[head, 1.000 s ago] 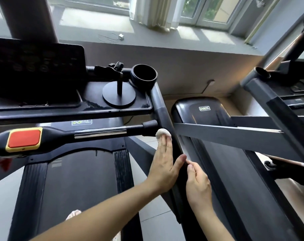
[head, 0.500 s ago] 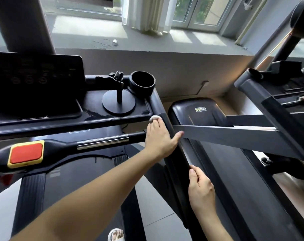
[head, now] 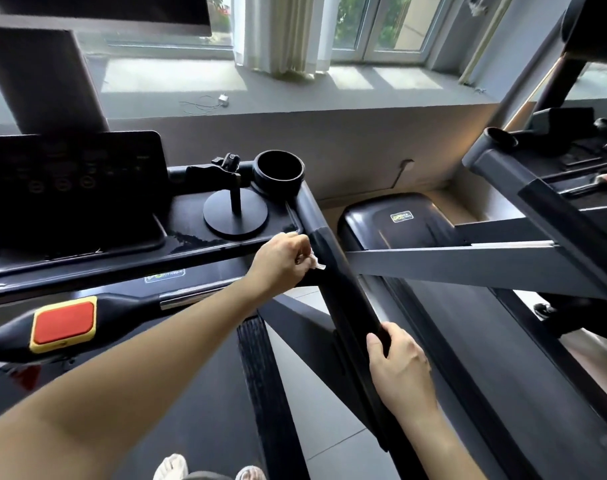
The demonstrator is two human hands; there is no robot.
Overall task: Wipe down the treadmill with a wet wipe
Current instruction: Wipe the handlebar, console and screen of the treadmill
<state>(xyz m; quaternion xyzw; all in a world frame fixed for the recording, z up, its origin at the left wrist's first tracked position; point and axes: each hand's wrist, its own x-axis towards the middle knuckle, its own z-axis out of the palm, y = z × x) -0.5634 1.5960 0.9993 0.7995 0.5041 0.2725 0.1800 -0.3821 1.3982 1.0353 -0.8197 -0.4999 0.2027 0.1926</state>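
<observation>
Left hand (head: 281, 261) pinching small crumpled white wipe (head: 316, 263) against black treadmill rail (head: 343, 289); right hand (head: 399, 368) wrapped round rail lower down.

Small green-lettered logo badge (head: 401, 216) sat on neighbouring treadmill's motor cover (head: 392, 223); similar label (head: 164, 276) under console; lettering on both too small to read.

a: how many treadmills?
b: two, the near treadmill (head: 347, 292) and a second treadmill (head: 503, 306) to its right.
a: hands?
b: two, a left hand (head: 283, 261) and a right hand (head: 399, 368).
a: wipes?
b: one wet wipe (head: 316, 263).
a: cup holders?
b: one cup holder (head: 278, 174) on the near machine, one red button (head: 64, 322).
</observation>
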